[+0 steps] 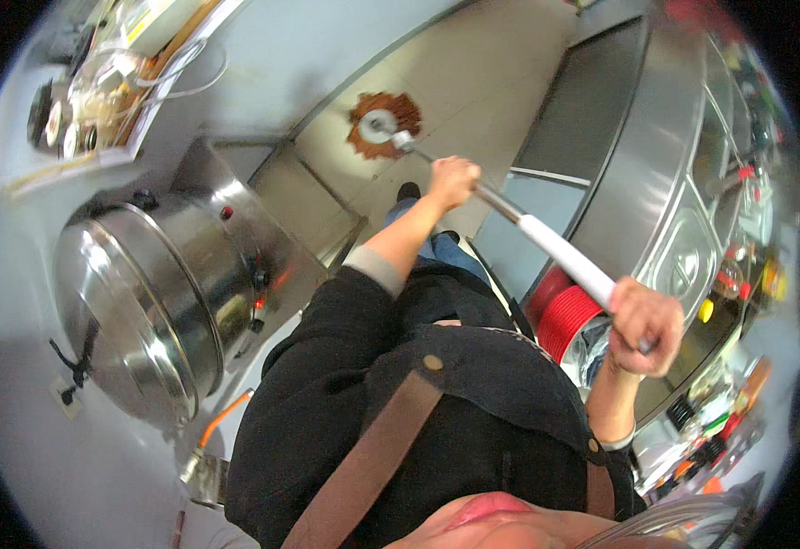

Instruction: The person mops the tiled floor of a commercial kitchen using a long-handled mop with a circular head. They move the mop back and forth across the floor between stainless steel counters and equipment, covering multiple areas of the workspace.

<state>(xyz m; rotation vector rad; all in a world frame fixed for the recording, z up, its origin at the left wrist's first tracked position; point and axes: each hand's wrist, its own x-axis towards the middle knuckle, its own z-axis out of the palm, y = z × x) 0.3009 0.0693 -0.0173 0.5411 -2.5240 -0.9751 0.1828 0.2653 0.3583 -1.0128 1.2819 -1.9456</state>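
A spin mop with a brown fringed head [400,113] around a pale round plate rests on the tiled floor. Its metal pole [501,202] slants up from there to a white grip sleeve [565,254]. My left hand [453,182] is closed around the lower part of the pole, not far above the mop head. At the top end, my right hand [646,328] grips the pole, whose grey tip shows between the fingers.
On the left stands a large stainless steel cooker [160,302] with red and black knobs. A steel counter [620,171] with lidded pans [688,254] runs along the right. A red ribbed bin [568,316] with a plastic liner is beside my body. A loaded shelf [132,147] hangs upper left.
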